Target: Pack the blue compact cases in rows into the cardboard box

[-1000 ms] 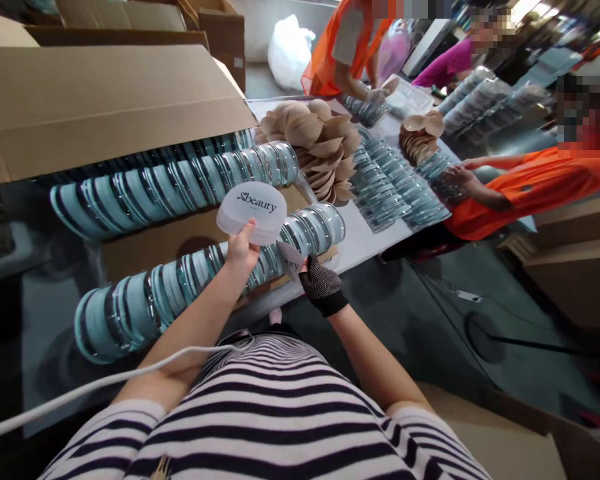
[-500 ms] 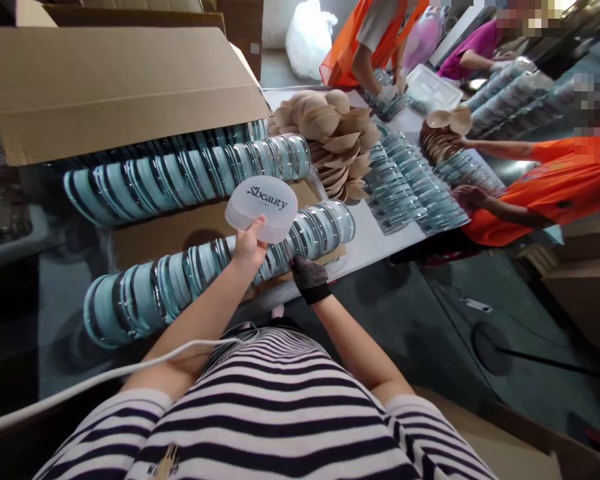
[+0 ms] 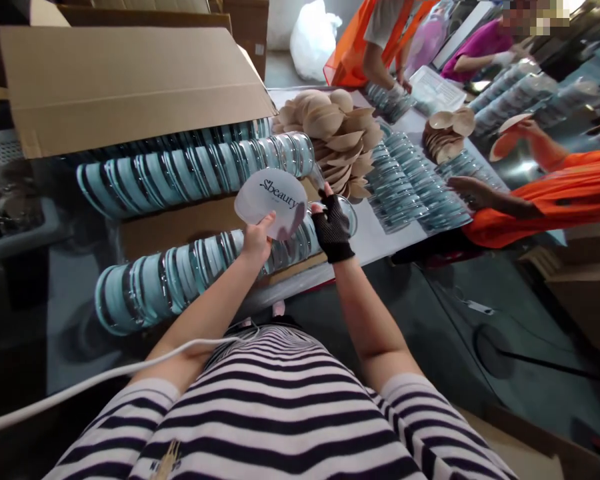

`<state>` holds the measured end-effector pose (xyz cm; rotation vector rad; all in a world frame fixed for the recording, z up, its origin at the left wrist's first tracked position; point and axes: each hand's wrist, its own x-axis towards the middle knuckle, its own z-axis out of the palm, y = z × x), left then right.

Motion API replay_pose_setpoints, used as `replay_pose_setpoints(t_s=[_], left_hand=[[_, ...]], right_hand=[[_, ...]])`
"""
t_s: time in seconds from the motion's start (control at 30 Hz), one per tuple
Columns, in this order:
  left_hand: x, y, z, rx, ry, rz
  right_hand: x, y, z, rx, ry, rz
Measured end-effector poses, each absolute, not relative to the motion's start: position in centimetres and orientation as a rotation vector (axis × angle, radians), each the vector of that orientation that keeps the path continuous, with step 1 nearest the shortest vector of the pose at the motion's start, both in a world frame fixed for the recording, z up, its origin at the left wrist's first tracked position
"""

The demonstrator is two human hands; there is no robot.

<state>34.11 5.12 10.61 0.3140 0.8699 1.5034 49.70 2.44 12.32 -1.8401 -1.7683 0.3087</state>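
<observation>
My left hand grips a stack of white rounded cards, its thumb on top; "Sbeauty" is printed in black on the upper face. A dark shadow falls on the right part of that card. My right hand wears a black fingerless mesh glove. It is just right of the cards, thumb and forefinger apart, with nothing visible between them. Beneath both hands runs a row of round pale-blue and clear plastic cases. A second row of such cases lies behind the cards.
A cardboard box stands at the back left with its flap over more cases. Beige moulded cups are heaped beyond my hands. More cases fill the table to the right. A co-worker in orange holds a beige cup; others work behind.
My right hand has risen from the near row of cases to the cards' right edge, its fingers spreading. The cards have shifted slightly right. The orange-clad co-worker has lifted a beige cup away.
</observation>
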Motion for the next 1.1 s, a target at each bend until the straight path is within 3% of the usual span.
replay_pose_setpoints(t_s=[0.27,0.6,0.73,0.8,0.93,1.1], left_hand=[[32.7,2.7,11.2,0.372,0.972,1.422],[33.2,1.4,11.2,0.319,0.977,1.300],[31.3,2.7,11.6,0.256,0.900,1.380],[29.9,3.7,11.7,0.168,0.925,1.445],[28.5,4.7,11.5,0.092,0.912,1.460],[28.6,4.5,11.5,0.078,0.899,1.456]], right_hand=[[47.3,1.9,13.5,-1.648,-1.895,-0.177],[46.2,-0.1,12.4,-1.667,-1.693,0.003],[49.0,-4.5,12.6,-1.930,-1.245,-0.217],[50.0,-8.4,12.0,-1.993,-1.311,-0.284],[48.6,-13.4,9.6,-1.965,-1.854,0.002],[43.6,-8.9,8.0,-2.163,-2.057,0.369]])
